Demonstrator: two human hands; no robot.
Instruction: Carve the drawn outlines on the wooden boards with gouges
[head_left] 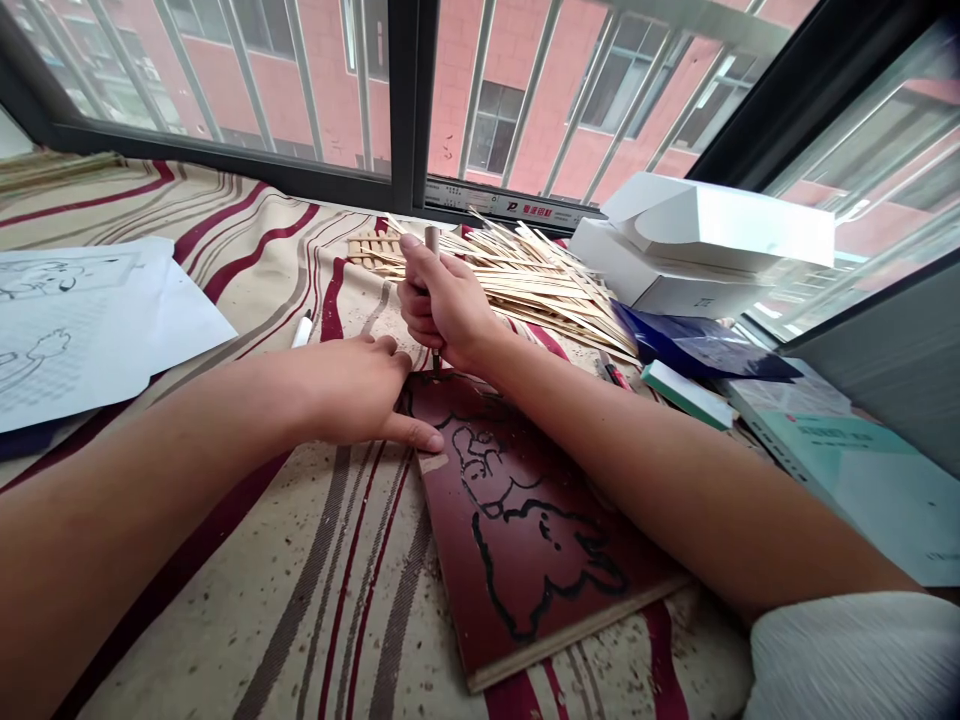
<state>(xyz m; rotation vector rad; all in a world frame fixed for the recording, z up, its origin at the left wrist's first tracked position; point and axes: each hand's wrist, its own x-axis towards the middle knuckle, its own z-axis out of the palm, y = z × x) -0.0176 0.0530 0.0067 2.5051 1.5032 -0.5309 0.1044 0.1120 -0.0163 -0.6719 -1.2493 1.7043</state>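
Observation:
A dark red wooden board point(525, 540) with a black outline drawing lies on the striped cloth point(300, 600). My right hand point(442, 305) is closed around a carving tool point(433, 240) held upright, its tip touching the board's far edge. My left hand point(360, 390) rests flat at the board's left corner, with its fingers pressing on the wood. A small chipped patch shows on the board just below my left fingertip.
A pile of thin wooden sticks point(540, 280) lies behind my hands. White boxes point(697, 240), a blue bag point(697, 345) and green books point(847, 470) fill the right side. Paper sheets with drawings point(75, 320) lie at left. A marker point(302, 328) lies nearby. The window frame point(409, 100) runs behind.

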